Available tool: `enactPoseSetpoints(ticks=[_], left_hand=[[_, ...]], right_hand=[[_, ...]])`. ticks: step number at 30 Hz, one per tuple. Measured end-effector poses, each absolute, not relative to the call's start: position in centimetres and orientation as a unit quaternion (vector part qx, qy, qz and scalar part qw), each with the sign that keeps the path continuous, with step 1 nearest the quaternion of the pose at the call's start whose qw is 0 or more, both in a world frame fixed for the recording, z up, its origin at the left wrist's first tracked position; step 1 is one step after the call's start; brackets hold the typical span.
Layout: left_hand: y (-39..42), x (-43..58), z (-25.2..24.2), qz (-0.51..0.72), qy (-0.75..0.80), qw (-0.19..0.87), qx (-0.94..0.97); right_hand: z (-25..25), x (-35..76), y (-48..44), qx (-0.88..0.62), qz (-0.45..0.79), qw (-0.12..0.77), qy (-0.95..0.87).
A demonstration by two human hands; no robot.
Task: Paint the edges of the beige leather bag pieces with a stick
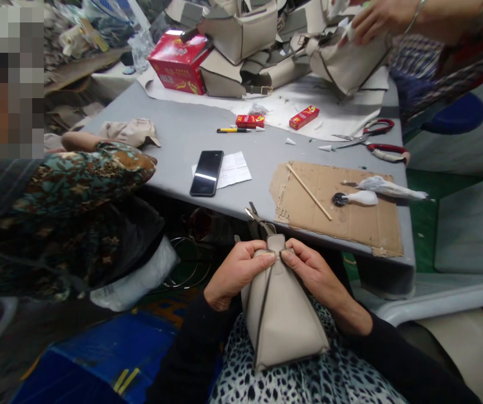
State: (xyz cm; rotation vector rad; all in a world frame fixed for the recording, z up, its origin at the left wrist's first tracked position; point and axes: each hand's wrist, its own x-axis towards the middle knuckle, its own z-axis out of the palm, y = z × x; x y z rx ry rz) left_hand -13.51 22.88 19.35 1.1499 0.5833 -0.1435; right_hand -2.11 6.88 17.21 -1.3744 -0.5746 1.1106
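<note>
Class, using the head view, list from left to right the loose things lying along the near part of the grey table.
Black phone → white paper slip → wooden stick → white-handled roller tool.

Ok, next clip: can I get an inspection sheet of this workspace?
Surface: grey table, with a cardboard sheet at its near edge.
Job's things: beige bag on the lap.
Clutter: phone, paper, wooden stick, scissors, red box, bag pieces.
Grippers: left hand and right hand both pinch the bag's top edge.
Cables: nothing seen.
Surroundings: a co-worker's patterned sleeve rests on the table's left edge; another person's hand is on the far pile.
</note>
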Motion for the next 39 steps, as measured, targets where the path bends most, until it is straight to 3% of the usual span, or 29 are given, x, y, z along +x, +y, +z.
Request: enactPoseSetpoints(ticks=[27, 34, 39], left_hand=[[23.3, -13.9, 20.0, -0.057, 0.226, 0.776, 0.585], [23.9, -14.5, 18.9, -0.006, 0.255, 0.738, 0.624], [25.5, -15.6, 16.8, -0.018, 0.215, 0.637, 0.74]], right_hand=[[17.8, -1.7, 6.8, -0.608, 0.453, 0.581, -0.297], [17.9, -1.7, 6.8, -0.602, 0.436, 0.603, -0.29], [17.4, -1.5, 6.6, -0.583, 0.451, 0.632, -0.241]])
